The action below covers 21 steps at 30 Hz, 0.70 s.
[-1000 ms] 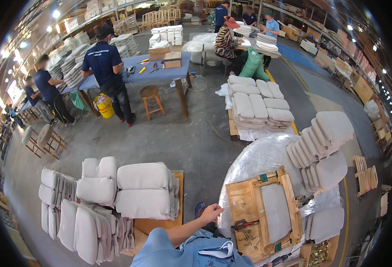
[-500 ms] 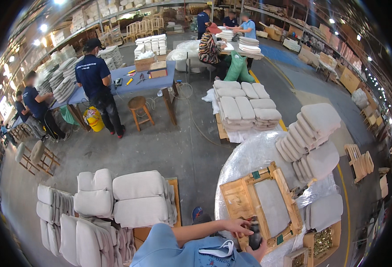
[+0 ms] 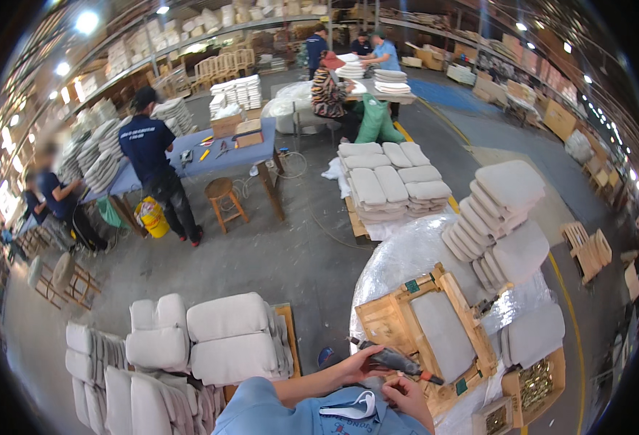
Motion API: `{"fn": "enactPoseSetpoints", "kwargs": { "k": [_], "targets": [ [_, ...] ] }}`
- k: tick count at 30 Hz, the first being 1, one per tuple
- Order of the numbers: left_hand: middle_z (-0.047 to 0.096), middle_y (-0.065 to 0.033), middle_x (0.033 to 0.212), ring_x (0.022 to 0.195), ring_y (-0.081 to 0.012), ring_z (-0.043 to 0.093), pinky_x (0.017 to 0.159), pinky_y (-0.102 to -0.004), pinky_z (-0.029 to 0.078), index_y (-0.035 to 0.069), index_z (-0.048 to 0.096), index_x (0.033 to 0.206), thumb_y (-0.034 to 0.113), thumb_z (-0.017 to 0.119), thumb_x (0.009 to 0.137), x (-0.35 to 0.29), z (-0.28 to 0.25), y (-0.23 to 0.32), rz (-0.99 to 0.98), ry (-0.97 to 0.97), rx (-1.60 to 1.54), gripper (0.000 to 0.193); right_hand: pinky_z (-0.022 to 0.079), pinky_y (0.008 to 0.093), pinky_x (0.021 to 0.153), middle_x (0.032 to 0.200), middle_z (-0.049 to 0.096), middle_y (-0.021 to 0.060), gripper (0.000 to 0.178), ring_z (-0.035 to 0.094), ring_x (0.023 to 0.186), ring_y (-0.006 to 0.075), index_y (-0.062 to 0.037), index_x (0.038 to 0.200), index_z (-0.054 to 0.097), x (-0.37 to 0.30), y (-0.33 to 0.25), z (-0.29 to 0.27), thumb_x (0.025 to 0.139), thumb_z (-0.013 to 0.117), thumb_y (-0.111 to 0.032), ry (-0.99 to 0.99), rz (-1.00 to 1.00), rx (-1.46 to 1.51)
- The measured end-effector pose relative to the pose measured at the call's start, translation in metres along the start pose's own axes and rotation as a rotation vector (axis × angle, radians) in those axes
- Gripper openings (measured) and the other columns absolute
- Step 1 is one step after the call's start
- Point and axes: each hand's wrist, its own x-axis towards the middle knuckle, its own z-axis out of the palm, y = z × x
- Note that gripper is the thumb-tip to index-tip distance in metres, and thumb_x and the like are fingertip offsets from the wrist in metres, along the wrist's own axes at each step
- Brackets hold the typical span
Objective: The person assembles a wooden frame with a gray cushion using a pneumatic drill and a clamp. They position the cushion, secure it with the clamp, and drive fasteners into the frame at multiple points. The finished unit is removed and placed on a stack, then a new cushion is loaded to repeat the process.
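Observation:
My left hand [image 3: 359,365] is closed around a dark, slim power screwdriver [image 3: 398,360], which lies crosswise with its thin tip pointing left and a red part at its right end. Just below the tool, my right hand [image 3: 406,397] has its fingers curled together; whatever they may hold is too small to make out. Beyond both hands, a wooden jig [image 3: 381,319] with green corner pieces rests on a round table wrapped in shiny plastic film [image 3: 392,264]. A grey padded seat panel [image 3: 443,335] lies inside the jig's frame.
Grey cushions [image 3: 500,203] are stacked at the table's far right. A carton of brass-coloured metal parts [image 3: 540,388] and a smaller box [image 3: 493,419] stand at lower right. More cushions [image 3: 229,333] fill a pallet at left. Several people work at the blue table [image 3: 225,156] and farther back.
The screwdriver has swung from upright to crosswise and is now in my left hand. My right hand has come off it and sits below. The view has shifted slightly.

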Motion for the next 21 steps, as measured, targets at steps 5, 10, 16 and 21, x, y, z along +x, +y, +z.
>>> {"fn": "enactPoseSetpoints", "kwargs": {
  "k": [5,10,16,21],
  "targets": [
    [0.066,-0.0130,0.145,0.128,-0.0303,0.067,0.115,-0.0442,0.052,0.008,0.056,0.152,0.040,0.061,0.111,0.022,0.080,-0.010,-0.035,-0.352,0.136,0.053,0.059,0.0334,0.088,0.129,0.067,0.0078,0.047,0.069,0.104,0.0171,-0.0048,0.144,0.055,0.009,0.074,-0.015,0.103,0.073,-0.019,0.389,-0.363,0.491],
    [0.068,-0.0095,0.139,0.128,-0.0220,0.064,0.112,-0.0387,0.049,0.009,0.056,0.151,0.043,0.058,0.113,0.034,0.145,-0.030,-0.140,-0.551,0.227,0.051,0.048,0.0453,0.116,0.157,0.051,0.0118,0.084,0.058,0.136,0.0274,-0.0074,0.166,0.026,0.010,0.061,-0.010,0.103,0.076,-0.032,0.723,-0.711,0.611],
    [0.071,-0.0059,0.133,0.125,-0.0174,0.065,0.112,-0.0347,0.048,0.006,0.063,0.142,0.045,0.060,0.112,0.065,0.157,-0.073,-0.141,-0.500,0.511,0.049,0.046,0.0454,0.117,0.167,0.039,0.0141,0.108,0.055,0.141,0.0293,-0.0107,0.174,0.006,-0.011,0.021,-0.011,0.101,0.074,-0.052,0.965,-0.926,0.416],
    [0.072,-0.0006,0.112,0.100,-0.0108,0.066,0.089,-0.0271,0.054,0.004,0.070,0.132,0.043,0.064,0.111,0.075,0.148,-0.071,0.008,-0.622,0.991,0.044,0.059,0.0479,0.105,0.146,0.062,0.0174,0.076,0.067,0.128,0.0303,-0.0258,0.172,0.020,-0.041,0.017,-0.035,0.111,0.061,-0.041,0.976,-0.883,0.816]
  ]
}}
